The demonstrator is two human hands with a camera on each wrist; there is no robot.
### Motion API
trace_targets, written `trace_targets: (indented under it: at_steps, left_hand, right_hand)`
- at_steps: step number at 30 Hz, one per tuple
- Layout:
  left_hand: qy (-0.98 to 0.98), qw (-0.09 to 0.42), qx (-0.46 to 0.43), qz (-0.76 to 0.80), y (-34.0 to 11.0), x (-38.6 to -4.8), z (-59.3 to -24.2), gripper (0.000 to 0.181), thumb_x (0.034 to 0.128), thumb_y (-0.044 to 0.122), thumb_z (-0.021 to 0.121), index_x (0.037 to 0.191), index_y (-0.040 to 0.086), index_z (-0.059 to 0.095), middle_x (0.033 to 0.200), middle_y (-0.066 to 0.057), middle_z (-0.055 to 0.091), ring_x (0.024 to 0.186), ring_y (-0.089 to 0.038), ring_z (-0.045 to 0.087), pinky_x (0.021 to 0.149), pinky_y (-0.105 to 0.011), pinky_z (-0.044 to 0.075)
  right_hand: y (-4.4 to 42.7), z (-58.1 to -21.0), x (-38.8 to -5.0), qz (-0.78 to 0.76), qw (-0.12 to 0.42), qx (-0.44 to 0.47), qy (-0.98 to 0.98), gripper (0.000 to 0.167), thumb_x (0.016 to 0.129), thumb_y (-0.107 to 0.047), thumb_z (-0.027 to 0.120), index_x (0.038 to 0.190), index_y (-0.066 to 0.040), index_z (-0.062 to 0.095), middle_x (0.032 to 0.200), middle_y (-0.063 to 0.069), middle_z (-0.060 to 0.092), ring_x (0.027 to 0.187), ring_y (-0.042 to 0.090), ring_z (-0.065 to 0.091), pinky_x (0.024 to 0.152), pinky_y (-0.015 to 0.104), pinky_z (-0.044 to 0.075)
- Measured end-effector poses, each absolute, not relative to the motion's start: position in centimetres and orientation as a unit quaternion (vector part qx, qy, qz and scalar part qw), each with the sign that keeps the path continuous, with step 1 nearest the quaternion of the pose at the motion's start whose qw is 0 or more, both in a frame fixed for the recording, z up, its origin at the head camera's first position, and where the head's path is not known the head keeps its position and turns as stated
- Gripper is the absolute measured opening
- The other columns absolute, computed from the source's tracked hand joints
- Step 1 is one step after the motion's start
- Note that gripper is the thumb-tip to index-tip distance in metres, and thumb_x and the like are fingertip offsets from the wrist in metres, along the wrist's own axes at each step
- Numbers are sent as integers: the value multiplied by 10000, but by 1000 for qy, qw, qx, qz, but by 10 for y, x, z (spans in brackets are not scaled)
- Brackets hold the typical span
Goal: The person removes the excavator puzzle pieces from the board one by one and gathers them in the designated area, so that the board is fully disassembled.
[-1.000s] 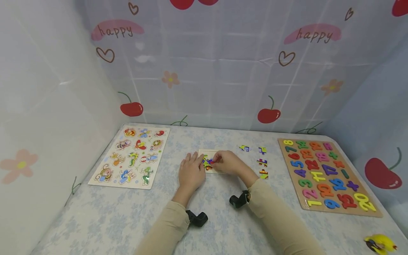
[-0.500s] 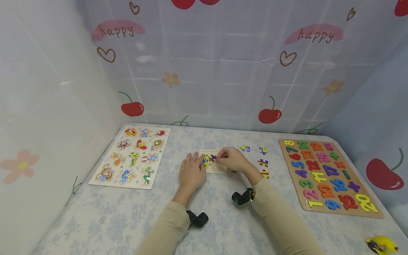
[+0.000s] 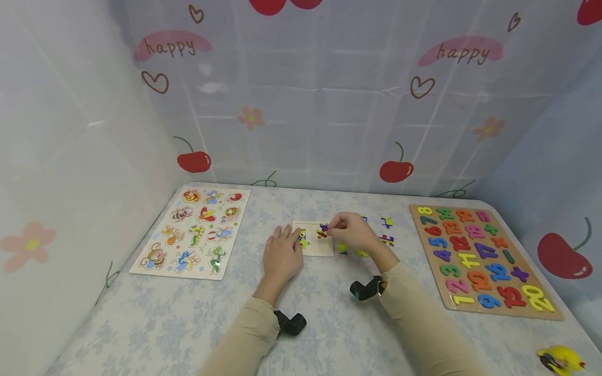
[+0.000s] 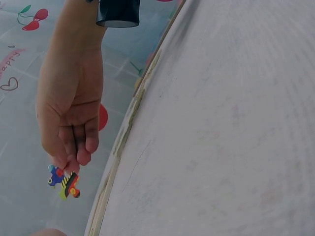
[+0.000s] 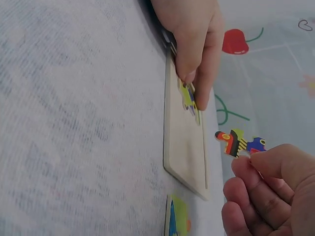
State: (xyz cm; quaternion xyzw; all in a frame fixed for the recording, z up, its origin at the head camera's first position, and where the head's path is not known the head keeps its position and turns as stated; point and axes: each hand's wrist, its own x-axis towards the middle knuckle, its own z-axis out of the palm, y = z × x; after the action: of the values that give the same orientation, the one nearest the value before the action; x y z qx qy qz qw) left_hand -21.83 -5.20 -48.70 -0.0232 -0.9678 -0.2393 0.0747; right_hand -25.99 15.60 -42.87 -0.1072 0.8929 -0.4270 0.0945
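My left hand (image 3: pixel 283 256) lies with its fingers extended over the left end of a small wooden puzzle tray (image 3: pixel 324 249). Fingertips and thumb touch the tray near a yellow-green jigsaw piece (image 3: pixel 303 239) set at that end, partly covered by the hand. Between thumb and fingertips, my right hand (image 3: pixel 356 231) pinches another jigsaw piece (image 5: pixel 241 143), coloured red, yellow and blue. That piece is held up clear of the tray, over its right part in the head view. The left wrist view shows the right hand gripping the same piece by one end.
Loose jigsaw pieces lie right of the tray, such as a yellow-purple piece (image 3: pixel 386 222) and a red-purple piece (image 3: pixel 387 240); the right hand hides some. An insect puzzle board (image 3: pixel 141 265) lies left, a number board (image 3: pixel 555 313) right. A yellow toy (image 3: pixel 562 359) sits front right.
My right hand has lifted its piece away from the set piece, moving right and slightly back, and more of the tray shows. My left hand has stayed in place.
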Motion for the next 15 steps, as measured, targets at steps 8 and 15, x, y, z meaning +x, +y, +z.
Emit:
trace_targets:
  at_steps: [8, 15]
  left_hand:
    - [-967, 77, -27, -240, -52, -218, -488, 444, 1024, 274, 429, 1457, 255, 524, 1573, -43, 415, 1517, -301, 265, 1240, -520, 216]
    - [-969, 78, -27, -233, -52, -218, -487, 443, 1024, 270, 428, 1457, 254, 524, 1574, -46, 415, 1517, -304, 263, 1238, -521, 221]
  right_hand:
    - [185, -423, -263, -421, 76, -77, 901, 173, 932, -221, 670, 1066, -116, 636, 958, 69, 731, 763, 204, 600, 599, 291, 478]
    - [218, -425, -271, -383, 74, -72, 918, 287, 949, -193, 638, 1228, -127, 651, 1001, 88, 694, 836, 231, 581, 653, 292, 484]
